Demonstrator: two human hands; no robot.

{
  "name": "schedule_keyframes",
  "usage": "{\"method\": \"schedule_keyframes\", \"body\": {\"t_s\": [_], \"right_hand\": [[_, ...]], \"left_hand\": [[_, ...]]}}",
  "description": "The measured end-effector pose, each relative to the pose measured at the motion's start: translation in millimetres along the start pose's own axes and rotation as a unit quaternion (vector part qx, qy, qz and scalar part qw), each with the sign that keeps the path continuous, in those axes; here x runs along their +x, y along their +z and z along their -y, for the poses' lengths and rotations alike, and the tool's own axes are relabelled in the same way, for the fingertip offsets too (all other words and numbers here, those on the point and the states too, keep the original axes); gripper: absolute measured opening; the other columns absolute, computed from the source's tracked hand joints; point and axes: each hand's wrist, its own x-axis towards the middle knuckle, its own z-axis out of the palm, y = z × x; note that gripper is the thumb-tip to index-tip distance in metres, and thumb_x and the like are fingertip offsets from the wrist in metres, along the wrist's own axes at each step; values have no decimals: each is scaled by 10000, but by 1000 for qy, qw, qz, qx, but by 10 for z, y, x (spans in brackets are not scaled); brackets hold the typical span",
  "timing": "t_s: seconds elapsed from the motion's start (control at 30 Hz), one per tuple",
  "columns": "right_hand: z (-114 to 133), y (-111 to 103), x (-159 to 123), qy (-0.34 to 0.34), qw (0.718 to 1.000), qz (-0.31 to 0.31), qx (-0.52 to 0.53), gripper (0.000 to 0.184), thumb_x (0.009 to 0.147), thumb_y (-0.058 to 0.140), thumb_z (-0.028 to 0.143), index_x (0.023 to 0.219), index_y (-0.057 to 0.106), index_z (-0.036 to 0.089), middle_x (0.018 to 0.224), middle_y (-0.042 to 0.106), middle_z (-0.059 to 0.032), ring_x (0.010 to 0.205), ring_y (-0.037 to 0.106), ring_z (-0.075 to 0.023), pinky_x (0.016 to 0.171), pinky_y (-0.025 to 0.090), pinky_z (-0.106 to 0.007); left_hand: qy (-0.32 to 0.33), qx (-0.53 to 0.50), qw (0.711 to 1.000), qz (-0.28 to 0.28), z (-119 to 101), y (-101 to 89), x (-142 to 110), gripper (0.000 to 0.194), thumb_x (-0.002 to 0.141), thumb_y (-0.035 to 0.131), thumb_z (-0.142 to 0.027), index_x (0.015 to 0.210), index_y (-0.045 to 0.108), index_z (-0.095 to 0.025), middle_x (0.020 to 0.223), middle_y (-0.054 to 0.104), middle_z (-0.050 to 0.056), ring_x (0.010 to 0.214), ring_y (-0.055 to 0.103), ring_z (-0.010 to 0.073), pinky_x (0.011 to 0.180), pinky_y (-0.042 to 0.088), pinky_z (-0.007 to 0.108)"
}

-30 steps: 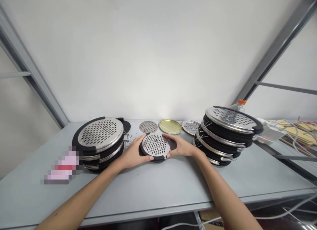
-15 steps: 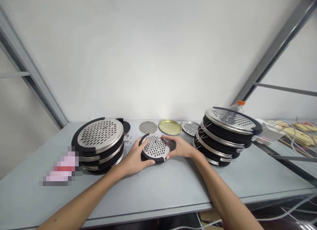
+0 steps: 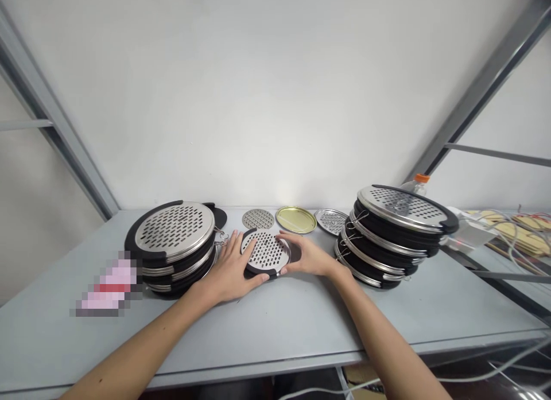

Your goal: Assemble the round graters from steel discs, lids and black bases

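Note:
A small round perforated metal disc with a black rim (image 3: 266, 253) lies on the grey table (image 3: 275, 325) between my hands. My left hand (image 3: 230, 269) cups its left and front edge, fingers curled around the rim. My right hand (image 3: 306, 256) grips its right edge, thumb on top. A stack of larger perforated discs in black frames (image 3: 174, 246) stands just left of my left hand. A taller stack of the same (image 3: 394, 230) stands to the right of my right hand.
Behind the held disc lie a small perforated plate (image 3: 257, 218), a gold-coloured lid (image 3: 295, 219) and another perforated plate (image 3: 330, 221). A blurred pink object (image 3: 108, 288) sits at the left. A bottle with orange cap (image 3: 415, 183), a white box and cables are at the right.
Both hands have shifted the small disc slightly to the left and lowered it flatter onto the table; my left hand's fingers now spread along its left side.

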Motion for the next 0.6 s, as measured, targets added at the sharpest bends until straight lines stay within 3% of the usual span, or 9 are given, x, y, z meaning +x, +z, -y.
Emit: {"method": "schedule_keyframes", "body": {"t_s": [0.17, 0.47, 0.6], "right_hand": [[-11, 11, -7, -6, 1000, 0, 5, 935, 523, 831, 493, 1343, 498, 193, 1475, 365, -158, 1353, 343, -352, 1124, 234, -531], [-27, 21, -32, 2, 999, 23, 23, 1046, 570, 815, 475, 1447, 328, 179, 1456, 398, -156, 1324, 398, -329, 1117, 287, -503], [-27, 17, -38, -1, 1000, 10, 16, 1050, 549, 827, 468, 1440, 345, 193, 1444, 420, -148, 1311, 413, -342, 1105, 298, -513]], "left_hand": [[4, -15, 1000, 9, -6, -29, -17, 891, 781, 512, -697, 1479, 230, -219, 1568, 28, 139, 1419, -34, 382, 1112, 139, 584], [36, 16, 999, -8, -11, -35, 0, 848, 788, 525, -671, 1461, 286, -214, 1566, 82, 133, 1423, -42, 369, 1129, 71, 572], [40, 3, 999, -13, 9, -10, 2, 856, 781, 525, -681, 1459, 285, -217, 1565, 100, 127, 1423, -31, 374, 1127, 77, 579]]}}
